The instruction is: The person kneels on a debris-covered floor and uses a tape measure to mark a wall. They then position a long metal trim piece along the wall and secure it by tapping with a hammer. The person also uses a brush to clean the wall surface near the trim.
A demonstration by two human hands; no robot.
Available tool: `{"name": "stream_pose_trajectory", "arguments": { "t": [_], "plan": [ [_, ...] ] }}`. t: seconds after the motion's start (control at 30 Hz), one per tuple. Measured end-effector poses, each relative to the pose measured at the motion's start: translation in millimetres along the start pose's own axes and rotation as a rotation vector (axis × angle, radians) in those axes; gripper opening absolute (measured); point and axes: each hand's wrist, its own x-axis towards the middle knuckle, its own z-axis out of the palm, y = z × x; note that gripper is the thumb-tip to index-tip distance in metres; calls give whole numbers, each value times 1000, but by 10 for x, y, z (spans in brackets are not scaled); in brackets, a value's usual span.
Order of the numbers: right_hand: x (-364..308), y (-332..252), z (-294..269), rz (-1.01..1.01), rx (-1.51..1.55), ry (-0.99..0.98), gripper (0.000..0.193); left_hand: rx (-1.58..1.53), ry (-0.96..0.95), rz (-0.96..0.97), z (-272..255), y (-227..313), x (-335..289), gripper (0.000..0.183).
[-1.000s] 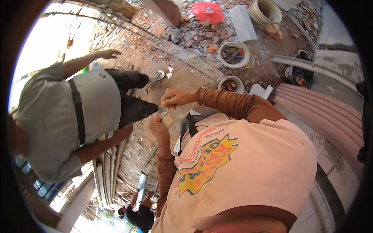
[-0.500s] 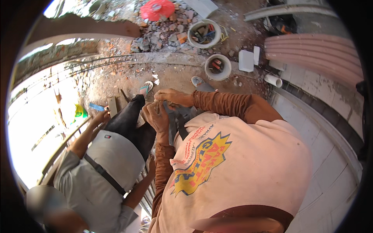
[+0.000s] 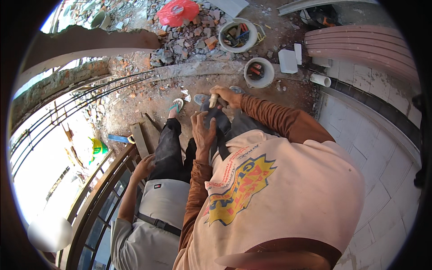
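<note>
My right hand [image 3: 230, 97] grips a short, pale tan handle-like piece [image 3: 213, 101] over my lap, its end pointing down toward my legs. Whatever the piece belongs to is hidden against my dark trousers. Closer to my body, my left hand [image 3: 203, 133] is raised with its fingers apart and nothing in it. A black strap [image 3: 221, 144] hangs beside that hand, over the front of my pink shirt [image 3: 297, 193].
On my left is a co-worker in a grey shirt [image 3: 164, 204], beside a brown metal frame [image 3: 96, 193]. Ahead stand a bucket of tools [image 3: 222, 42] and a smaller bucket [image 3: 271, 74]. Rubble [image 3: 180, 45] and a red plastic bag [image 3: 168, 14] lie beyond; a block wall [image 3: 360, 148] runs along my right.
My hands have separated: the right moved forward and right, showing the tan piece, while the left opened and shifted right. The co-worker has moved right and lower in view, one hand leaving the board.
</note>
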Motion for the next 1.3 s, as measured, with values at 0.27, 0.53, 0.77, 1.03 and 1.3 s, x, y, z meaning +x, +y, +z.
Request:
{"name": "stream_pose_trajectory", "arguments": {
  "t": [0.27,0.53,0.77,1.03,1.3],
  "plan": [
    [1351,34,-413,50,17,418,21,168,198,-56,-21,-1595,-238,16],
    [2595,-273,-861,-4,182,504,17,31,-56,-476,389,-2145,-440,27],
    [3336,-736,-1092,-137,53,535,56,237,-101,-561,799,-1948,60,53],
    [2367,659,-2086,0,-782,290,59,284,-202,-661,1027,-1849,258,70],
    [574,1773,-2252,402,-442,230,87,-16,-345,-605,1176,-1983,65,52]
  ]
}}
